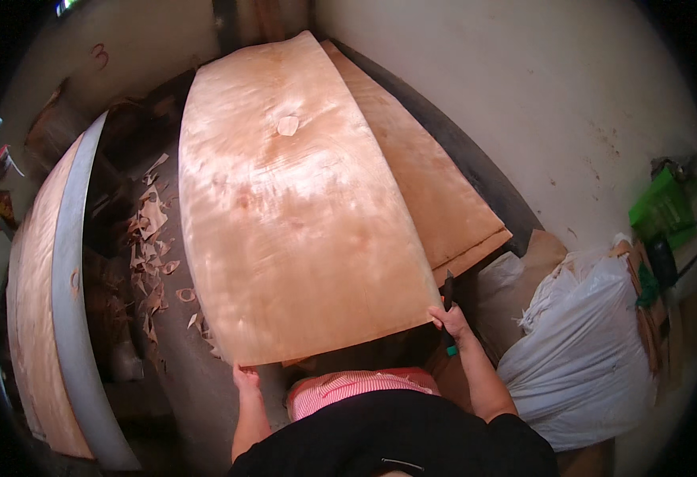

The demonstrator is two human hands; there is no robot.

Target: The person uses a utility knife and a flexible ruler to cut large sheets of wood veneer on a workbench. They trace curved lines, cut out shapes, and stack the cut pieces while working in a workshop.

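A large, thin, pale wood veneer sheet point(300, 238) stretches out in front of me, glossy with light. A small loose oval patch point(288, 126) lies on its far half. At the near left corner, my left hand point(246, 378) is closed on the sheet's edge. My right hand point(450, 319) grips the near right corner and also has a dark utility knife point(448, 288) in it, its tip pointing away from me and a green end showing below the hand. Part of a second veneer sheet point(420, 159) shows from under the first, to the right.
Torn veneer scraps point(151, 230) litter the dark floor to the left. Farther left stands a stack of veneer point(38, 302) with a grey edge point(74, 278). A white plastic sack point(579, 342) sits at the right by the wall point(587, 119), near a green bag point(662, 208).
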